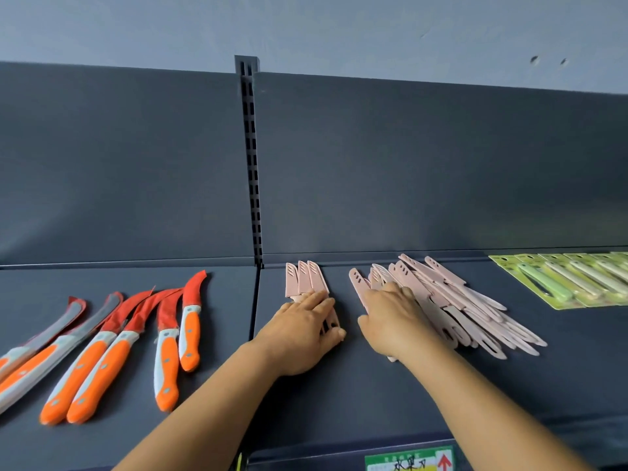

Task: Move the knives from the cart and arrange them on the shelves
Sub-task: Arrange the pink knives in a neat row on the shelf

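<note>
Three pink sheathed knives (pixel 303 278) lie side by side on the dark shelf (pixel 373 396), tips toward the back panel. My left hand (pixel 304 334) lies flat over their handles with straight fingers. To the right sits a loose pile of several pink sheathed knives (pixel 458 300), fanned toward the right. My right hand (pixel 396 317) rests on the pile's left end, fingers spread over the knives. The cart is out of view.
Several orange-handled knives with red blade covers (pixel 166 334) lie on the left shelf section. Green carded knives (pixel 571 280) are lined up at the far right. A slotted upright post (pixel 251 164) divides the back panels. A green price label (pixel 409 460) is on the shelf's front edge.
</note>
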The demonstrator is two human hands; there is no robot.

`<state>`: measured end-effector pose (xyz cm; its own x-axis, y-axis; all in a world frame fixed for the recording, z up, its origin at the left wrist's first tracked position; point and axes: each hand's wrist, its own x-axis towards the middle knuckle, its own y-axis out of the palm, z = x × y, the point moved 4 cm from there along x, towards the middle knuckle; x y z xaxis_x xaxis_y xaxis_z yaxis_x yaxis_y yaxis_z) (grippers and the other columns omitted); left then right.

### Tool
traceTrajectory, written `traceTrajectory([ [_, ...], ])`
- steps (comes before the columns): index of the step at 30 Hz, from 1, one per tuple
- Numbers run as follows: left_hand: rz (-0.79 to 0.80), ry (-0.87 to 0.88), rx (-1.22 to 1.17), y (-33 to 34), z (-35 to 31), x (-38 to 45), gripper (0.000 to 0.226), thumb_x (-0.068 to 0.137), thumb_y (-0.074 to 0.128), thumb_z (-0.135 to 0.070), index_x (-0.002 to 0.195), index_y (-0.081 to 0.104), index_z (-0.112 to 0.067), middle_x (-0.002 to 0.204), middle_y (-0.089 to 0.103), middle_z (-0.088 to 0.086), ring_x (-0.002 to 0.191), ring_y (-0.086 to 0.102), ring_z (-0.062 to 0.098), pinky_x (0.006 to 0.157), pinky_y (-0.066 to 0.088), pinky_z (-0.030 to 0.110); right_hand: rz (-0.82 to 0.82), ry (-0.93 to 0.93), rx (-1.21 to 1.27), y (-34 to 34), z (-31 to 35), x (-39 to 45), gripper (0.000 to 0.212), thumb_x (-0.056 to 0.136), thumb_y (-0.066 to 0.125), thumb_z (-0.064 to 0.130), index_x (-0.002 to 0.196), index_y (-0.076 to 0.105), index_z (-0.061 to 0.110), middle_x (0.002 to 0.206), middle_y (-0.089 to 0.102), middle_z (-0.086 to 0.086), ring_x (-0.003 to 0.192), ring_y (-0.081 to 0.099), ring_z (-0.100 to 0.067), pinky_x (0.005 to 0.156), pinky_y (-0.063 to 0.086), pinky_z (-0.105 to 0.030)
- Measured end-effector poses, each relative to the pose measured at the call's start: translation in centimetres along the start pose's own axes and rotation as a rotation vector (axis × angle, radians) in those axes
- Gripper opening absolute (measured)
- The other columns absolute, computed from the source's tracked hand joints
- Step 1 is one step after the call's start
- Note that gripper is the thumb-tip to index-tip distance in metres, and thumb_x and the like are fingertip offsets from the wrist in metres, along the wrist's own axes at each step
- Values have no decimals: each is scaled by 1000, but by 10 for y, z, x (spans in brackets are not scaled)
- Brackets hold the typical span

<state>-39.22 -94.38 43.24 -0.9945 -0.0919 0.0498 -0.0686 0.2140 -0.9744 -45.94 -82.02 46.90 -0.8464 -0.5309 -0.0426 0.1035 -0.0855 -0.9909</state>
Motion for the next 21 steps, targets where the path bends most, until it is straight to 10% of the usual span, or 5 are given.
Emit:
traceTrajectory([
  [15,-40,-16,-43,-2,0,-5,64,98,37,-47,151,21,-15,160,12,-1,147,10,15,117,10,26,-111,204,295,5,-28,10,10,86,51,17,96,52,18,104,58,-8,72,54,-29,47,31,-24],
  [21,-46,-18,-61,-1,0,-4,65,98,38,-47,151,20,-14,160,11,-1,147,10,14,117,9,26,-212,97,457,-1,-1,12,30,83,54,15,111,62,20,113,64,-3,100,59,-26,81,50,-33],
])
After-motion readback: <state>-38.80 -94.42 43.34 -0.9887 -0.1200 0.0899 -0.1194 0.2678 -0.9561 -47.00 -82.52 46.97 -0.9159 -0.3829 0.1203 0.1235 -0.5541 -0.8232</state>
